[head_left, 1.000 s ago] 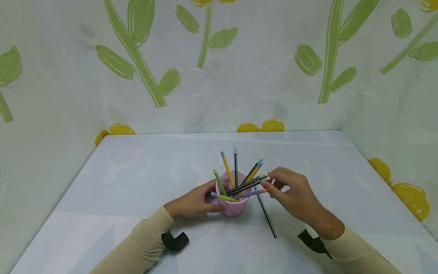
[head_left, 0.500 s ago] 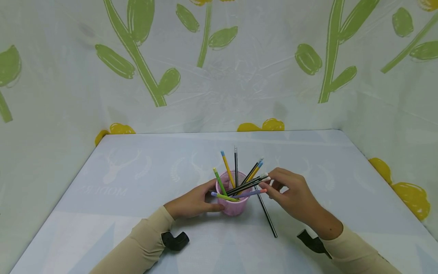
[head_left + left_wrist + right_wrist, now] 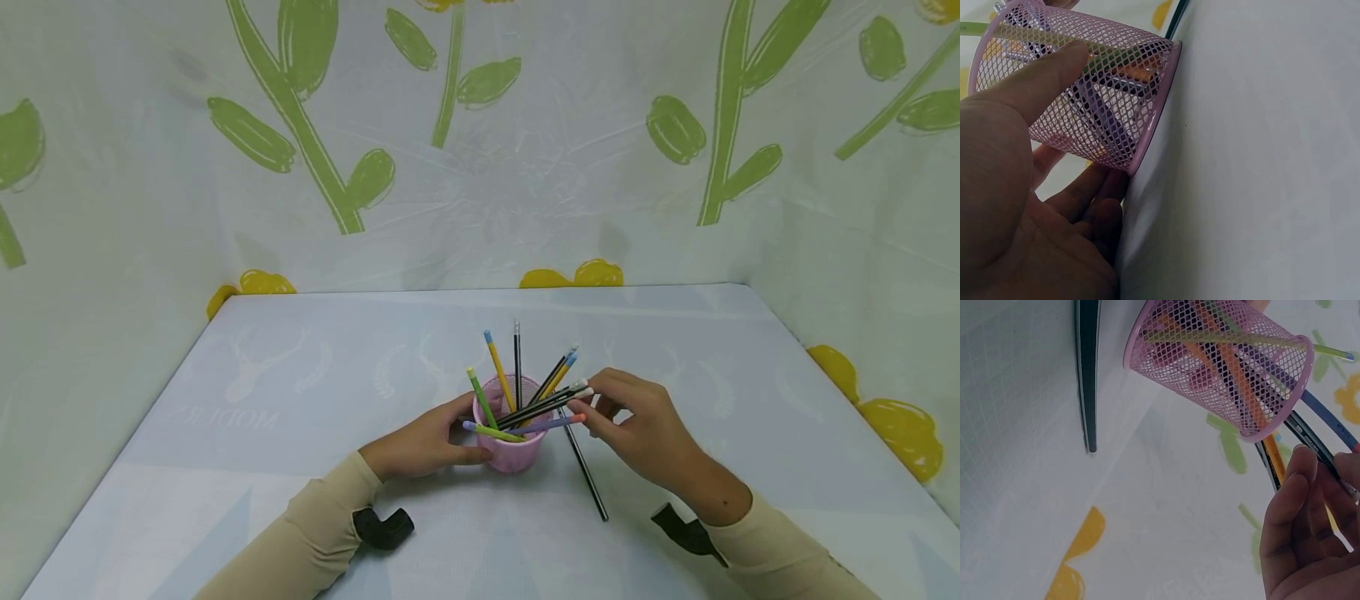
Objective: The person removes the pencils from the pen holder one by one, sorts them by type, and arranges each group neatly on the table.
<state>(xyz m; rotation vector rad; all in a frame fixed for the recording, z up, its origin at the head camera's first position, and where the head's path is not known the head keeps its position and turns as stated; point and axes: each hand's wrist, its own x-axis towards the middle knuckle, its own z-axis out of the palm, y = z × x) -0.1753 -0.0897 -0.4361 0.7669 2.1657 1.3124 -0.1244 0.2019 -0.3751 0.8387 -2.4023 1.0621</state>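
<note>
A pink mesh cup [image 3: 510, 457] stands upright on the table, with several pencils leaning out of it in different directions. From its left side, my left hand [image 3: 423, 442] grips the cup; in the left wrist view the thumb lies along the mesh [image 3: 1100, 94]. On the other side, my right hand [image 3: 637, 421] pinches the white-tipped end of a black pencil [image 3: 547, 405] whose lower part is in the cup. A purple pencil [image 3: 551, 424] with a red tip passes just below those fingers. One black pencil [image 3: 587, 475] lies on the table right of the cup.
The pale table [image 3: 300, 375] ends at a back wall [image 3: 525, 183] printed with green leaves and yellow flowers. Similar sheets rise at the left and right sides. Each wrist carries a black strap piece, the left one [image 3: 384, 529] lying near the table.
Over the last second my right hand has shifted very slightly left, its thumb closer to the pencil ends. The left hand and the cup stay where they were.
</note>
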